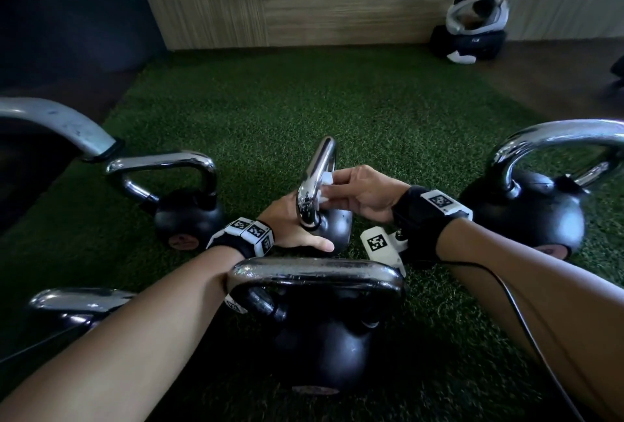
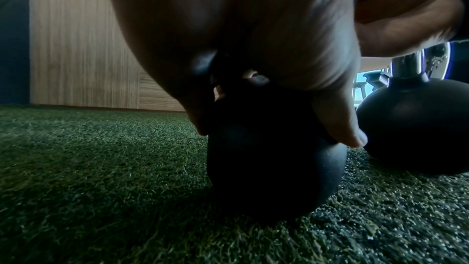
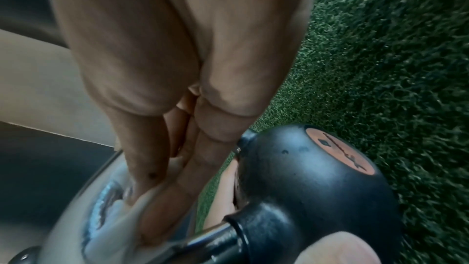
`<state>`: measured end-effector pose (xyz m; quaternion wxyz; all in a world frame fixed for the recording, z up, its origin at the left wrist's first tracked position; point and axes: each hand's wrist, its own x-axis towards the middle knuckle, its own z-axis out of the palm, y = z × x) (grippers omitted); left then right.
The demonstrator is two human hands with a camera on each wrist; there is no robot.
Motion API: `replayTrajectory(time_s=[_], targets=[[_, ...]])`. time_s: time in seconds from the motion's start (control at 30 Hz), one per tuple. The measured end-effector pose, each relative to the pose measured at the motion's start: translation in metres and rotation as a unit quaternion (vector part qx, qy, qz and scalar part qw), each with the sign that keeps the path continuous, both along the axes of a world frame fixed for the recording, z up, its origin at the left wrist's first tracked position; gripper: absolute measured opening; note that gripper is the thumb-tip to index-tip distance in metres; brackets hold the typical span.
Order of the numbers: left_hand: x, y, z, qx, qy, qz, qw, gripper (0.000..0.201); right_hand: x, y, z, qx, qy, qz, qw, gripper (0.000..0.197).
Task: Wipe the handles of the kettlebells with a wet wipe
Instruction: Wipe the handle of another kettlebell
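A small black kettlebell (image 1: 336, 227) stands mid-turf, its chrome handle (image 1: 319, 171) turned edge-on to me. My left hand (image 1: 297, 229) grips its round body from the left, thumb across the front; the left wrist view shows the fingers wrapped round the dark ball (image 2: 274, 168). My right hand (image 1: 337, 185) pinches a white wet wipe (image 1: 326, 187) against the right side of the handle. In the right wrist view the fingertips (image 3: 152, 178) press the wipe (image 3: 119, 214) onto the chrome handle (image 3: 101, 204).
Other kettlebells stand around on the green turf (image 1: 304, 110): one left (image 1: 189, 215), a large one right (image 1: 526, 212), one close in front (image 1: 317, 330), one lower left (image 1: 77, 303). A grey metal bar (image 1: 67, 124) juts in at left. Gear (image 1: 472, 29) lies by the wood wall.
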<state>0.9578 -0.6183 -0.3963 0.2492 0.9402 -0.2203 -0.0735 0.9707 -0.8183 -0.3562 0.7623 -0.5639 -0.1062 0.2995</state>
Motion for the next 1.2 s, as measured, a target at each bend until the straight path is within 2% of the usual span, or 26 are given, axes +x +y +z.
replayTrajectory(time_s=[0.1, 0.2, 0.27, 0.4, 0.47, 0.53, 0.67, 0.8, 0.93, 1.1, 1.2], targets=[[0.0, -0.003, 0.003, 0.026, 0.017, 0.009, 0.999, 0.08, 0.008, 0.0, 0.004, -0.003, 0.002, -0.054, 0.999, 0.034], [0.002, -0.001, -0.001, 0.041, 0.024, 0.024, 0.999, 0.093, 0.016, 0.004, 0.008, 0.028, 0.012, -0.152, 0.988, 0.029], [0.001, 0.0, -0.004, 0.034, 0.026, 0.028, 0.999, 0.093, 0.016, 0.005, 0.008, 0.025, 0.009, -0.165, 0.986, 0.028], [0.0, -0.002, -0.002, 0.038, 0.007, 0.021, 0.999, 0.093, 0.013, 0.004, 0.009, -0.023, -0.03, -0.159, 0.986, 0.009], [0.0, -0.004, 0.001, 0.036, 0.0, 0.018, 0.999, 0.095, 0.018, 0.004, 0.01, -0.065, -0.061, -0.217, 0.972, 0.006], [0.0, -0.004, 0.001, 0.039, 0.012, 0.023, 0.999, 0.092, 0.023, 0.008, 0.009, -0.09, -0.085, -0.277, 0.953, 0.011], [-0.003, -0.003, 0.0, 0.035, 0.029, 0.031, 0.998, 0.079, 0.025, 0.012, 0.005, -0.142, -0.121, -0.34, 0.921, 0.015], [-0.003, -0.004, 0.002, 0.01, 0.019, 0.031, 0.999, 0.072, 0.028, 0.015, 0.0, -0.206, -0.133, -0.351, 0.904, 0.018], [-0.005, -0.006, 0.006, 0.016, 0.026, 0.025, 0.999, 0.058, 0.03, 0.017, 0.001, -0.263, -0.096, -0.31, 0.909, 0.019], [-0.011, -0.007, 0.01, 0.007, 0.024, 0.021, 0.999, 0.07, 0.032, 0.026, 0.007, -0.32, -0.129, -0.309, 0.886, 0.022], [-0.012, -0.01, 0.015, 0.018, 0.021, 0.019, 0.999, 0.086, 0.028, 0.031, 0.01, -0.411, -0.168, -0.297, 0.846, 0.017]])
